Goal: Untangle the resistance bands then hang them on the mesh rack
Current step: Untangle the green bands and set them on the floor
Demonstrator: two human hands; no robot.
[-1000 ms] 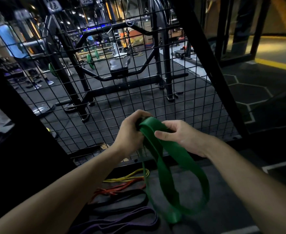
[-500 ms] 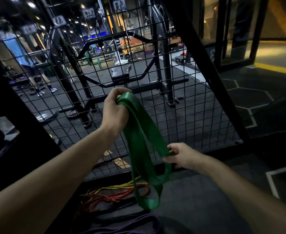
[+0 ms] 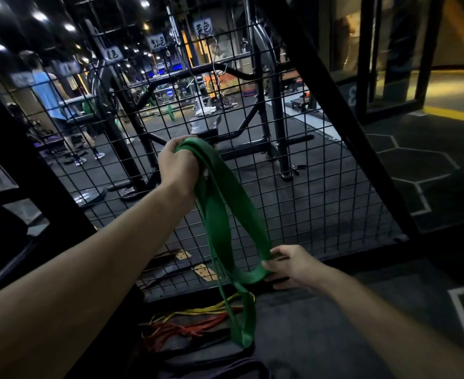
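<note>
A wide green resistance band (image 3: 219,212) hangs doubled in front of the black mesh rack (image 3: 302,187). My left hand (image 3: 177,165) grips its top end, raised against the mesh. Lower right, my right hand (image 3: 288,266) pinches one loop of the green band near its bottom. The other loop dangles down to about floor level. On the floor below lie a yellow band (image 3: 206,313), red and orange bands (image 3: 181,330), a black band and a purple band (image 3: 241,365) in a loose heap.
A thick black diagonal post (image 3: 343,127) borders the mesh on the right, another dark post on the left. Metal hooks (image 3: 214,47) hang high on the mesh under small labels. Behind the mesh stand gym machines and a person in a blue shirt (image 3: 47,91).
My left hand has lifted the band's top end up along the mesh. My right hand slid from the top down to the lower loop, and the band now hangs stretched out longer.
</note>
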